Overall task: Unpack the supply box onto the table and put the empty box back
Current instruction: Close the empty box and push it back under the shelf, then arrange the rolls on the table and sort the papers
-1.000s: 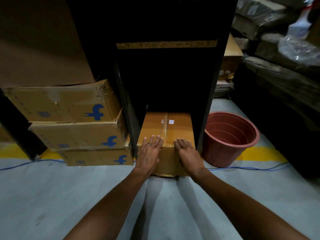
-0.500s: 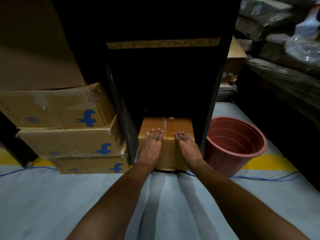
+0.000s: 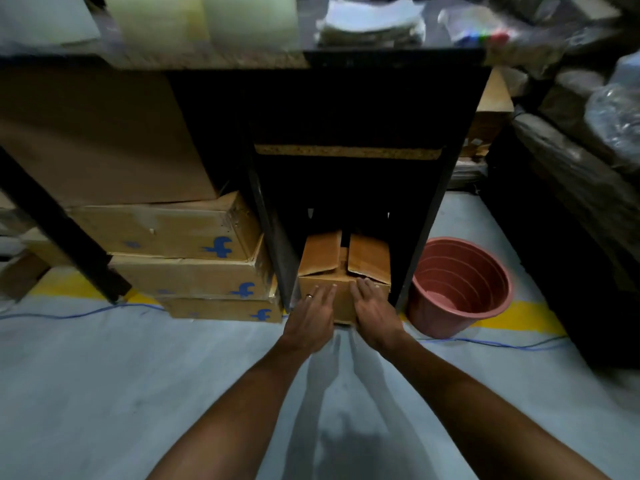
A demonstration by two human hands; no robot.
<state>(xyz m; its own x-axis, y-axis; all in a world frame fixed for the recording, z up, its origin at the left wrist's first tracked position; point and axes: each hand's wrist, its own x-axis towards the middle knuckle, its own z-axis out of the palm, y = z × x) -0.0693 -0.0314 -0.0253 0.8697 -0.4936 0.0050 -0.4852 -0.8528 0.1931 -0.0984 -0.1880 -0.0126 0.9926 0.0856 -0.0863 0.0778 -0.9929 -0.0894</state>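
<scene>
A warehouse or stockroom: taped cartons [image 3: 166, 233] with blue logos stacked left of a black shelf unit [image 3: 349, 109], plastic-wrapped bundles [image 3: 588, 161] to its right, yellow line [image 3: 526, 315] on a concrete floor [image 3: 104, 393].

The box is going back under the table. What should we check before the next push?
1. Both hands flat on the cardboard box front, left hand and right hand: ok.
2. Box lined up between the black table legs: ok.
3. Top flaps closed: not ok, they stand up.
4. Flaps clear the shelf above: ok.
5. Red flower pot out of the way: ok.
6. Box empty: cannot tell.
</scene>
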